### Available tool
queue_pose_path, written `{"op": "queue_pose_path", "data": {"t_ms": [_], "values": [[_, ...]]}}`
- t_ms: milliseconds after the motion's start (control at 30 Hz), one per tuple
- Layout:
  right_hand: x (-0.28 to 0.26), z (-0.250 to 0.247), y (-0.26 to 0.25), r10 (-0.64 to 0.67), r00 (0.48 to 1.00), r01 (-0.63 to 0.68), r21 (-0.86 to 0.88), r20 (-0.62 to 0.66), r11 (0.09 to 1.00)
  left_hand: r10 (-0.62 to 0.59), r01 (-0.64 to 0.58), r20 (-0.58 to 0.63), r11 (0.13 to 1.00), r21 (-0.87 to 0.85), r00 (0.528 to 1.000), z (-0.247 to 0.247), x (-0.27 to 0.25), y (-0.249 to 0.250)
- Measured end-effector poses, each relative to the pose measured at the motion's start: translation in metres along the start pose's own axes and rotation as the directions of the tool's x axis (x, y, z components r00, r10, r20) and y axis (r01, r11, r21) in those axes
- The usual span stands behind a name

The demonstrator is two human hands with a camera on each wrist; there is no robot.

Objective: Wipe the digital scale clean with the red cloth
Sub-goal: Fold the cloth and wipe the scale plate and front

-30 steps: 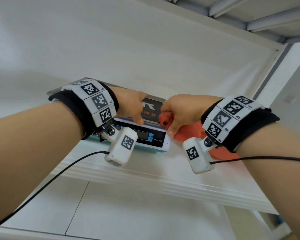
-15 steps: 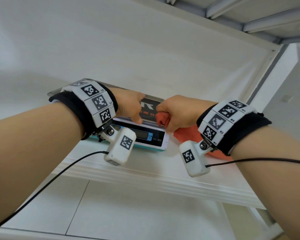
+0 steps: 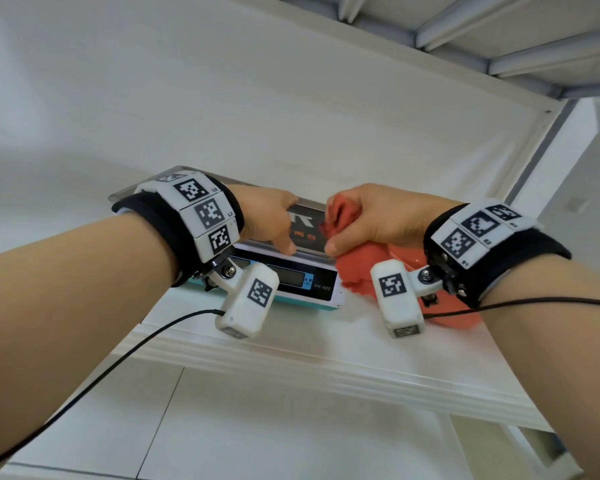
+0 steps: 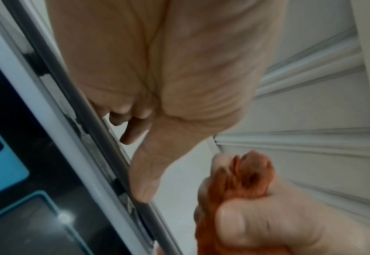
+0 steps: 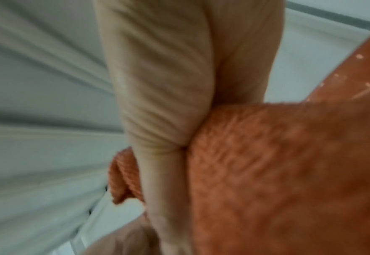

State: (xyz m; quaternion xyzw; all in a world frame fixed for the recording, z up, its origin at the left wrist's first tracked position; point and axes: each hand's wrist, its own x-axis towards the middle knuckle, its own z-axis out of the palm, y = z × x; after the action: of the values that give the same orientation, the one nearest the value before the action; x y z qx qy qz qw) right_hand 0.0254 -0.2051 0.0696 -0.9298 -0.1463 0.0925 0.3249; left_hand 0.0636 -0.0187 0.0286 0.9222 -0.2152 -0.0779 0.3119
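Observation:
The digital scale (image 3: 302, 282), teal base with a black display panel and a steel platter, stands on a white shelf (image 3: 326, 348). My left hand (image 3: 281, 233) grips the platter's front edge; in the left wrist view its thumb (image 4: 144, 181) presses the rim of the scale (image 4: 48, 172) and the fingers curl over the top. My right hand (image 3: 354, 230) is a fist round the red cloth (image 3: 357, 268), held at the platter's right corner. A bunch of cloth (image 4: 245, 176) sticks out above the fist, and the rest of the cloth (image 5: 277, 172) hangs below the palm.
A glossy orange-red object (image 3: 406, 258) lies on the shelf under my right wrist, mostly hidden. The shelf's front lip (image 3: 291, 362) runs below both wrists. An upper shelf (image 3: 430, 57) hangs overhead and a post (image 3: 541, 150) stands at the right.
My right hand has risen with the cloth from beside the scale's right edge to platter height, and the cloth now bunches above the fist. The left hand keeps its hold.

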Motion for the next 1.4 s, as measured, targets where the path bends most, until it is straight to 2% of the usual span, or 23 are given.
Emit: {"op": "queue_pose_path", "data": {"t_ms": [100, 200, 267, 367, 433, 533, 667, 800, 933, 1200, 1300, 1400], "values": [[0.009, 0.001, -0.001, -0.078, 0.995, 0.094, 0.391, -0.057, 0.915, 0.029, -0.019, 0.025, 0.942, -0.334, 0.999, -0.003, 0.0, -0.003], [0.02, 0.002, -0.009, -0.148, 0.985, 0.175, 0.535, -0.094, 0.827, 0.104, -0.007, 0.122, 0.788, -0.616, 0.987, -0.009, -0.003, -0.007], [0.028, 0.002, -0.015, -0.194, 0.977, 0.21, 0.602, -0.093, 0.771, 0.17, -0.009, 0.139, 0.662, -0.75, 0.976, -0.018, -0.009, -0.008], [0.042, 0.004, -0.022, -0.253, 0.964, 0.244, 0.664, -0.085, 0.707, 0.195, -0.006, 0.128, 0.57, -0.821, 0.972, -0.029, -0.018, -0.008], [0.05, 0.005, -0.025, -0.273, 0.958, 0.253, 0.711, -0.089, 0.657, 0.209, -0.011, 0.135, 0.576, -0.818, 0.969, -0.033, -0.023, -0.009], [0.058, 0.006, -0.025, -0.304, 0.949, 0.258, 0.758, -0.083, 0.599, 0.15, 0.032, 0.148, 0.586, -0.81, 0.978, -0.04, -0.025, -0.015], [0.063, 0.007, -0.026, -0.324, 0.945, 0.255, 0.73, -0.048, 0.634, 0.062, 0.1, 0.169, 0.592, -0.8, 0.984, -0.047, -0.024, -0.024], [0.061, 0.002, -0.028, -0.268, 0.963, 0.224, 0.659, -0.036, 0.718, 0.001, 0.128, 0.153, 0.539, -0.832, 0.988, -0.053, -0.021, -0.028], [0.061, -0.001, -0.03, -0.191, 0.979, 0.193, 0.576, -0.064, 0.795, -0.065, 0.127, 0.109, 0.523, -0.843, 0.992, -0.059, -0.02, -0.031], [0.066, -0.002, -0.027, -0.13, 0.987, 0.158, 0.525, -0.09, 0.836, -0.176, 0.119, 0.045, 0.439, -0.89, 0.983, -0.071, -0.021, -0.034], [0.067, -0.003, -0.027, -0.107, 0.989, 0.142, 0.497, -0.099, 0.856, -0.221, 0.109, 0.013, 0.428, -0.897, 0.975, -0.073, -0.022, -0.034], [0.067, -0.003, -0.029, -0.091, 0.994, 0.109, 0.414, -0.063, 0.904, -0.264, 0.095, -0.032, 0.454, -0.886, 0.964, -0.072, -0.021, -0.034]]}}
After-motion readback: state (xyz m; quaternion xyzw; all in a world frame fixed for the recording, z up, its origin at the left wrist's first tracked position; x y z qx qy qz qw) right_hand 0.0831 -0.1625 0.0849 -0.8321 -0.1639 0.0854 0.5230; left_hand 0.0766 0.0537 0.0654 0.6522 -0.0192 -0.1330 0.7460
